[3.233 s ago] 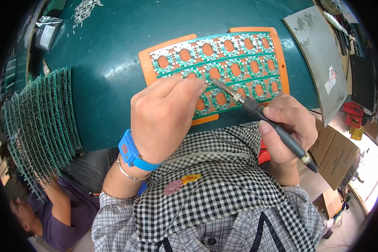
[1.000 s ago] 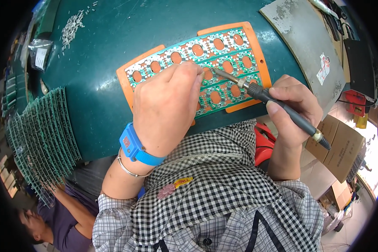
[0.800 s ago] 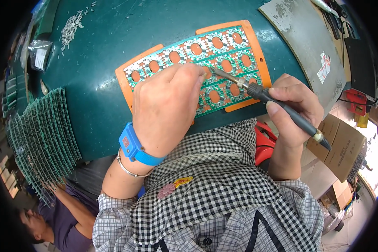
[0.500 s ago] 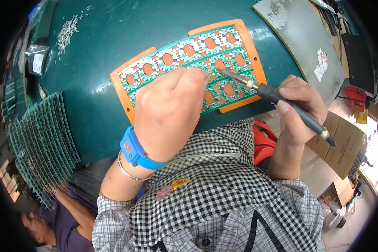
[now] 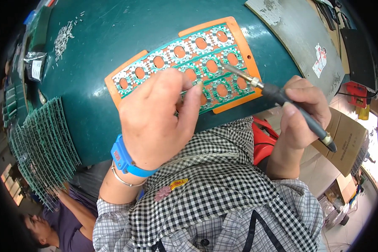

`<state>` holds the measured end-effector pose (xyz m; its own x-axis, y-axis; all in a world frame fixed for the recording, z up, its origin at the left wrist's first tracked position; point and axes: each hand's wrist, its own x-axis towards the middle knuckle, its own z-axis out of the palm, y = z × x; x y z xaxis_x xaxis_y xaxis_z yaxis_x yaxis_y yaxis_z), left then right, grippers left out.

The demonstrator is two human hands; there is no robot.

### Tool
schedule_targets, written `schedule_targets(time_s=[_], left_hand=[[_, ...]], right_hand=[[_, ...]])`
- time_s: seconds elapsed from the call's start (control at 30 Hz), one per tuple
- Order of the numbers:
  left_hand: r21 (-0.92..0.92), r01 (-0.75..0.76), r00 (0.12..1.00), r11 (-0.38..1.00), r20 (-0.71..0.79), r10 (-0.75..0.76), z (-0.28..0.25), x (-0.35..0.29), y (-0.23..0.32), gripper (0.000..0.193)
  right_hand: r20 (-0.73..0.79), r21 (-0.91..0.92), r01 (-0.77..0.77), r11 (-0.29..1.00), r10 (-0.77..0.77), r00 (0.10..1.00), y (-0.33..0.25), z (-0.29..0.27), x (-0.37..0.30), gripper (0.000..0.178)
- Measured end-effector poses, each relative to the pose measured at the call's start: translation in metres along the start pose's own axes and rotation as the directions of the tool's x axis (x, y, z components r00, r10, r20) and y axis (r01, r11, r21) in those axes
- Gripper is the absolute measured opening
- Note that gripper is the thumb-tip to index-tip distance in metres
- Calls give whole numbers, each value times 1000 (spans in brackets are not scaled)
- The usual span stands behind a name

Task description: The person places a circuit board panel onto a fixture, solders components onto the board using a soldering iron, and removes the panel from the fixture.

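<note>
A panel of green ring-shaped circuit boards (image 5: 196, 59) lies in an orange tray (image 5: 248, 52) on the table before me. My right hand (image 5: 302, 110) is closed round the dark handle of a soldering iron (image 5: 273, 92). The iron's tip points left over the middle row of rings, near its right end; whether it touches is unclear. My left hand (image 5: 153, 115) covers the panel's lower left part, fingers curled and thumb bent toward them. Whatever sits between those fingertips is hidden. A blue wrist strap (image 5: 124, 156) and a thin bangle circle that arm.
Small white parts (image 5: 64, 38) lie scattered on the green table (image 5: 92, 109) at far left. Nearer stands a row of upright green boards (image 5: 46, 147), with another person (image 5: 67, 218) beside it. A grey board (image 5: 296, 33) lies at right; a cardboard box (image 5: 344, 143) stands beyond my right arm.
My left hand has shifted left and turned, so its thumb now shows. The tray sits slightly farther left in view. The iron's tip has moved a little rightward over the panel.
</note>
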<state>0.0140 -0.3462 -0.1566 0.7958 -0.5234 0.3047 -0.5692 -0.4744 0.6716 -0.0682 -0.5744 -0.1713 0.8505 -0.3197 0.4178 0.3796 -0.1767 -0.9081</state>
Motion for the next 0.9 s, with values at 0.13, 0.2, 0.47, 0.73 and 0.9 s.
schedule_targets(time_s=[0.13,0.2,0.47,0.73,0.9], left_hand=[[-1,-19,998,1000,-53,19,3,9,-5,14],[36,-43,999,998,-28,44,4,12,-6,13],[169,-53,999,984,-2,54,18,17,-8,8],[144,-114,993,983,0,115,24,18,-17,8],[128,-183,983,975,2,184,21,19,-11,9]], right_hand=[[9,-26,-16,1000,16,1000,1,-5,4,18],[53,-32,6,999,-5,999,4,-6,7,18],[93,-68,21,997,-15,996,8,-2,12,17],[119,-62,53,997,-45,992,13,-2,15,17],[96,-41,40,998,-36,995,11,-10,13,19]])
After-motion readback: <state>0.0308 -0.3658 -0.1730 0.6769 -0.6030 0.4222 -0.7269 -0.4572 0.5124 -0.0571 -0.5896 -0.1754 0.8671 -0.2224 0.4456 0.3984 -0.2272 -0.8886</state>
